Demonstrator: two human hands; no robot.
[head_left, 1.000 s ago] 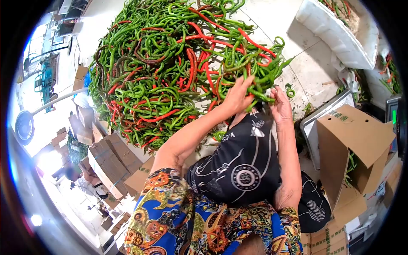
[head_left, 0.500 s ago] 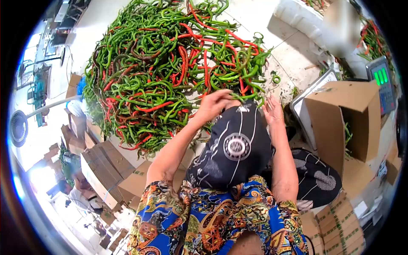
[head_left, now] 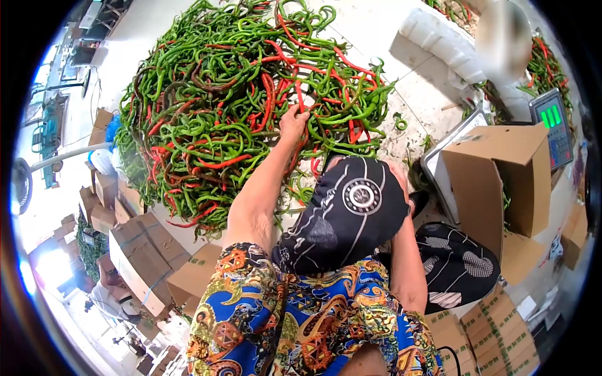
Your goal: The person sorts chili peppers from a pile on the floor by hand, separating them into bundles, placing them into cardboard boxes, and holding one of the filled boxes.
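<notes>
A large heap of long green and red chili peppers (head_left: 207, 119) lies on the floor in front of me. My left hand (head_left: 293, 123) reaches into its near right part, its fingers closed around a long red chili pepper (head_left: 299, 94). My right hand (head_left: 400, 177) is at the right side of my raised knee (head_left: 332, 219), which is covered in black patterned cloth. The knee hides most of the fingers of that hand, so what they hold, if anything, does not show.
To my right, an open cardboard box (head_left: 480, 169) stands on a scale with a lit green display (head_left: 550, 117). A white foam box (head_left: 433, 41) is at the upper right. Cartons (head_left: 147, 250) and a fan (head_left: 22, 186) stand left; a person (head_left: 106, 297) is farther off.
My left hand has moved from beside my knee up and left into the heap and closed on a red chili pepper. My right hand has dropped lower, partly behind the knee.
</notes>
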